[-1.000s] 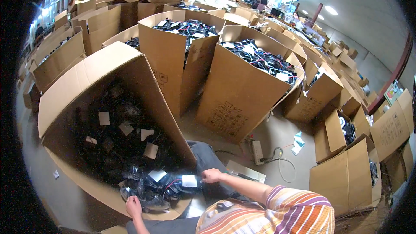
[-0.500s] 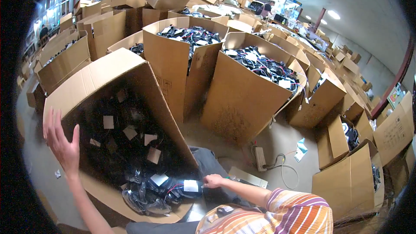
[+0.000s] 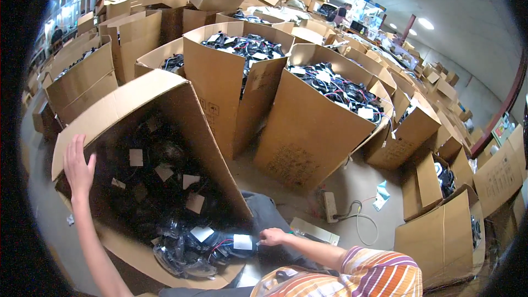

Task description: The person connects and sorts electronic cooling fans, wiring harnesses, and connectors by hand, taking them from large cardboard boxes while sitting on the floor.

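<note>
L hand (image 3: 78,166) is laid flat, fingers spread, on the flap edge of a tipped cardboard box (image 3: 144,94) w/ nothing gripped. R hand (image 3: 273,236) is closed on a bagged cable bundle (image 3: 204,246) w/ white tag, at the box mouth, low centre. Upright boxes of cables (image 3: 308,126) are seen behind.

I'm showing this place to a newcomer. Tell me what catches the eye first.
A big tipped cardboard box at lower left spills black bagged cables with white tags. The left hand presses its outer flap; the right hand rests at the pile's edge. Behind stand rows of open boxes heaped with the same dark cables, and a power strip lies on the floor.
</note>
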`<state>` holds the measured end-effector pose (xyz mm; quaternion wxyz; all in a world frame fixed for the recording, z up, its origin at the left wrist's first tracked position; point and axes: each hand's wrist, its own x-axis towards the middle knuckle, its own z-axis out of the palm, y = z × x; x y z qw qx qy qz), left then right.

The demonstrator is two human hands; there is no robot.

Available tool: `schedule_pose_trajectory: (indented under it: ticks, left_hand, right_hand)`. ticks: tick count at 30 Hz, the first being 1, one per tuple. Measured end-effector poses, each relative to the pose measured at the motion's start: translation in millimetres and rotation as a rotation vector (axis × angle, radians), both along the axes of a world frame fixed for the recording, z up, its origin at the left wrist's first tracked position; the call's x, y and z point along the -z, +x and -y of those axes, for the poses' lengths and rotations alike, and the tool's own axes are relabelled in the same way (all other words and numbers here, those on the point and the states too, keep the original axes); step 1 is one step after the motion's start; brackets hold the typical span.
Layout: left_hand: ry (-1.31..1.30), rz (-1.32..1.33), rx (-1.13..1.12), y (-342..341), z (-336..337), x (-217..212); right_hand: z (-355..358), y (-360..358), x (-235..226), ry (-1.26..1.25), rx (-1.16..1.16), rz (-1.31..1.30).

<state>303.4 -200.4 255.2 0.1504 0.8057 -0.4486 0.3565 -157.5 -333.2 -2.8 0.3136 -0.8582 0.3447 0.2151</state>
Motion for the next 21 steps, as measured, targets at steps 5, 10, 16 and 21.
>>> schedule_pose_trajectory:
  ticks: [5, 10, 16, 21]
  left_hand:
    - [0.004, -0.107, 0.0, 10.5, 7.2, -10.5]
    - [0.003, -0.077, -0.013, 25.4, 11.0, -6.0]
    - [-0.05, -0.161, -0.045, 28.7, 13.2, -6.2]
    - [-0.059, -0.187, -0.085, 23.3, 13.4, -6.8]
  right_hand:
    - [3.1, -0.2, 9.1, 0.016, 0.0, -0.03]
    - [5.5, -2.6, 15.7, -0.003, 0.018, -0.024]
    - [5.7, -1.3, 3.2, 0.004, 0.027, -0.044]
    - [6.0, -3.8, 9.7, -0.01, 0.03, -0.038]
